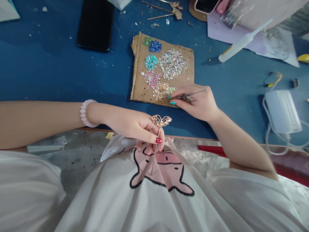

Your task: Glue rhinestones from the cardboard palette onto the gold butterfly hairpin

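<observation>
My left hand (135, 124) is closed around the stem of a gold butterfly hairpin (161, 121), holding it upright near the table's front edge. My right hand (196, 101) pinches a pair of metal tweezers (190, 95), their tips pointing left onto a piece of cardboard (140, 87). Small piles of rhinestones lie on the cardboard: silver (172, 63), turquoise (151, 62), blue (154, 46), pink (152, 78) and gold (162, 90). The tweezer tips rest by the gold pile.
A black phone (95, 24) lies at the back left of the blue table (60, 71). More gold hairpins (169, 9) lie at the back. A white glue applicator (243, 42) and a white charger with cable (282, 111) are on the right.
</observation>
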Action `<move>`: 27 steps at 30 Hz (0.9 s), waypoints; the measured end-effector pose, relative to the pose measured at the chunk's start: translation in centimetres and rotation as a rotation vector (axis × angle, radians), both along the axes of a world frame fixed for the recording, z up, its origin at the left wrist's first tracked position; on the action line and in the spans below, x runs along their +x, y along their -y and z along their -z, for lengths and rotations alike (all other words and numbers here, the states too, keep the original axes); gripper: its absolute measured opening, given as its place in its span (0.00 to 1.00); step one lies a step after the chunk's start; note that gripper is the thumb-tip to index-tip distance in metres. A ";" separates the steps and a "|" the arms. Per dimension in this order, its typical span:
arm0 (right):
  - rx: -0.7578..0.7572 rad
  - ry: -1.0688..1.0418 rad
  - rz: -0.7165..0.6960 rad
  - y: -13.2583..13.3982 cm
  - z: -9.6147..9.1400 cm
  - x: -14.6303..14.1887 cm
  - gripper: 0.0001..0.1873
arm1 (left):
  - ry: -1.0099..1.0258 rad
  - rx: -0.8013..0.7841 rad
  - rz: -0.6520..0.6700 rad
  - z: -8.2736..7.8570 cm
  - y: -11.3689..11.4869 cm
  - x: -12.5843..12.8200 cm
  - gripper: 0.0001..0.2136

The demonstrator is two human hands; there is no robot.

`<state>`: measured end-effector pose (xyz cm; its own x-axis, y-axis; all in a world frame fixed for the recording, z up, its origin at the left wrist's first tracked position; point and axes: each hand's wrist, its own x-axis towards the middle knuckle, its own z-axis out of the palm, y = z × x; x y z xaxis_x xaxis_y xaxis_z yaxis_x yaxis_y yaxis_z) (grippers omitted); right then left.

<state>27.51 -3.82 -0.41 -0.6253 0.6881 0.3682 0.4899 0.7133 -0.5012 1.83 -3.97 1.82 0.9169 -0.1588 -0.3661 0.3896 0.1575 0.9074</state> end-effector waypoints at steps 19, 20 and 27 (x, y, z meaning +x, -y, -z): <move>-0.060 0.012 0.072 0.2 0.2 0.0 0.07 | -0.002 0.007 -0.003 0.1 0.0 -0.1 0.15; -0.054 0.003 0.064 0.2 0.2 0.0 0.07 | -0.003 0.008 -0.003 0.1 0.0 -0.1 0.15; -0.067 -0.033 0.057 0.2 0.3 -0.2 0.08 | -0.003 0.009 0.007 0.0 0.0 0.1 0.15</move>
